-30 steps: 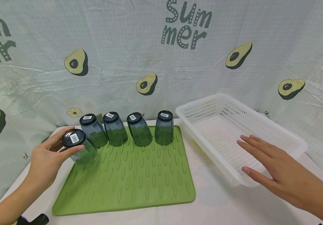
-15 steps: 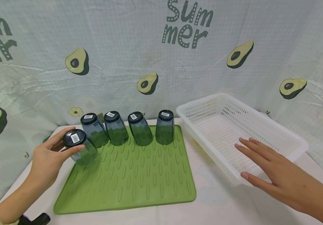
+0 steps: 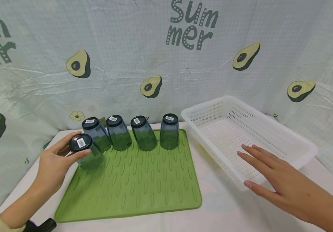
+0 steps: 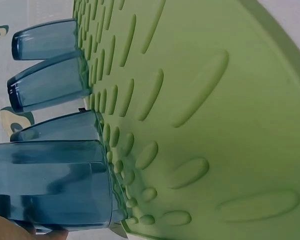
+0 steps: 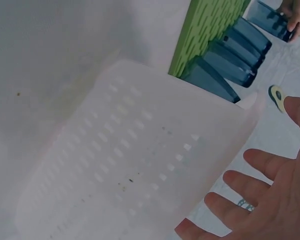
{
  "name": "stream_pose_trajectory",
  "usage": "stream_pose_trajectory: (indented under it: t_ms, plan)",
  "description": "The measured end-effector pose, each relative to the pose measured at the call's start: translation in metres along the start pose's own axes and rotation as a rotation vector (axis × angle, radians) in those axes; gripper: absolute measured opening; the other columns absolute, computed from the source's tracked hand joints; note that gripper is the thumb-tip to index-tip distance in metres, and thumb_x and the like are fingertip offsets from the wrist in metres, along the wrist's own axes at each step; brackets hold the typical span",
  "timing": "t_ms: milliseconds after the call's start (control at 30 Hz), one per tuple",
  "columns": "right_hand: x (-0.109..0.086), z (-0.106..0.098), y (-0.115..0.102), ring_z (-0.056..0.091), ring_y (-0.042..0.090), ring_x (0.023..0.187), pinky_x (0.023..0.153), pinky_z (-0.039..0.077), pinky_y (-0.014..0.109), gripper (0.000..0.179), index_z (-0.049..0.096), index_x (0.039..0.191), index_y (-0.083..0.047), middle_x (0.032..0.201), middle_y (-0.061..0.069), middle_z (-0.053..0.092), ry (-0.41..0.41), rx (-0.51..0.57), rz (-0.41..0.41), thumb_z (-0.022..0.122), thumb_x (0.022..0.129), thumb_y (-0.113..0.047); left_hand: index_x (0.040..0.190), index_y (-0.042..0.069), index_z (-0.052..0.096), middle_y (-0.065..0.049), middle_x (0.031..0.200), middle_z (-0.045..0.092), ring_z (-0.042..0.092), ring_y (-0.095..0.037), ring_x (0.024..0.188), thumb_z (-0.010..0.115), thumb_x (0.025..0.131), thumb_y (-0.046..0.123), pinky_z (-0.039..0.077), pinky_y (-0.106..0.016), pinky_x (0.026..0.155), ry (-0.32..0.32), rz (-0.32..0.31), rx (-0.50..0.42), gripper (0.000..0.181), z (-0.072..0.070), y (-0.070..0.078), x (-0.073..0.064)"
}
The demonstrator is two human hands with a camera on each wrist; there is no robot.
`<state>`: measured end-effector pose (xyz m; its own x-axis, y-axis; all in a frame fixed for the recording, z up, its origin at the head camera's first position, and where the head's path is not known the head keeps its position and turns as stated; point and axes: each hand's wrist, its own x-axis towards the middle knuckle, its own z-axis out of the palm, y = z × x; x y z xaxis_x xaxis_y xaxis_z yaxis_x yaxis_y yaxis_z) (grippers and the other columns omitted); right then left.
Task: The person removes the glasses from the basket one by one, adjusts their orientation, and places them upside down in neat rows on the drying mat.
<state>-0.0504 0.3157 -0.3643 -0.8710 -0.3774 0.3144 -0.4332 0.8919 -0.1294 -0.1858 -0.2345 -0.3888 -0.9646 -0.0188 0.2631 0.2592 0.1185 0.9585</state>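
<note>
My left hand [image 3: 53, 164] grips an upside-down blue-tinted drinking glass [image 3: 92, 159] near its dark base, thumb on the near side, over the left edge of the green drying mat [image 3: 143, 180]. In the left wrist view this glass [image 4: 50, 182] fills the lower left, its rim close to the ribbed mat. Several more glasses stand upside down along the mat's back edge, the rightmost glass [image 3: 169, 132] near the basket. My right hand [image 3: 282, 180] hovers with fingers extended over the near end of the white plastic basket [image 3: 189, 120], holding nothing.
The perforated basket sits at an angle right of the mat, on a white tablecloth [image 3: 218, 206]. Behind everything hangs a pale curtain [image 3: 120, 42] printed with avocados. A black strap end [image 3: 46, 225] sticks out by my left wrist.
My left hand has shifted slightly right with the glass. My right hand has drifted a little left and down over the basket. The row of glasses stays put.
</note>
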Motion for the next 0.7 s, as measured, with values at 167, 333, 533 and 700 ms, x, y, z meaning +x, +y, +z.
stream_pose_trajectory:
  t_ms: [167, 333, 533, 700]
  plan:
    - [0.001, 0.001, -0.001, 0.028, 0.020, 0.151, 0.114, 0.000, 0.006, 0.075, 0.036, 0.158, -0.033, 0.162, -0.005, 0.036, 0.017, -0.003, -0.018, 0.074, 0.094, -0.038, 0.146, 0.016, 0.058, 0.008, 0.133, 0.054, 0.061, 0.007, 0.110, 0.079, 0.086, -0.004, 0.053, -0.011, 0.084, -0.014, 0.018, -0.023, 0.067, 0.002, -0.004, 0.002]
    - [0.004, 0.003, -0.004, 0.031, 0.020, 0.150, 0.116, 0.003, 0.008, 0.075, 0.039, 0.157, -0.033, 0.160, -0.007, 0.039, 0.045, -0.012, -0.042, 0.076, 0.092, -0.038, 0.147, 0.016, 0.057, 0.006, 0.136, 0.053, 0.060, 0.007, 0.111, 0.079, 0.086, -0.004, 0.052, -0.010, 0.084, -0.006, 0.022, -0.011, 0.067, 0.003, -0.006, 0.002]
    - [0.008, 0.006, -0.006, 0.034, 0.024, 0.148, 0.117, 0.003, 0.009, 0.072, 0.042, 0.156, -0.033, 0.158, -0.005, 0.043, 0.055, -0.021, -0.046, 0.075, 0.093, -0.040, 0.146, 0.018, 0.058, 0.007, 0.135, 0.053, 0.059, 0.008, 0.109, 0.080, 0.086, -0.002, 0.052, -0.009, 0.084, 0.003, 0.015, 0.018, 0.067, 0.001, -0.007, 0.004]
    - [0.011, 0.008, -0.007, 0.038, 0.029, 0.146, 0.117, 0.002, 0.009, 0.068, 0.045, 0.154, -0.031, 0.155, -0.003, 0.047, 0.049, -0.012, -0.027, 0.073, 0.094, -0.042, 0.146, 0.018, 0.058, 0.008, 0.133, 0.053, 0.060, 0.008, 0.109, 0.079, 0.086, -0.003, 0.052, -0.010, 0.083, -0.006, 0.013, 0.010, 0.067, 0.000, -0.008, 0.007]
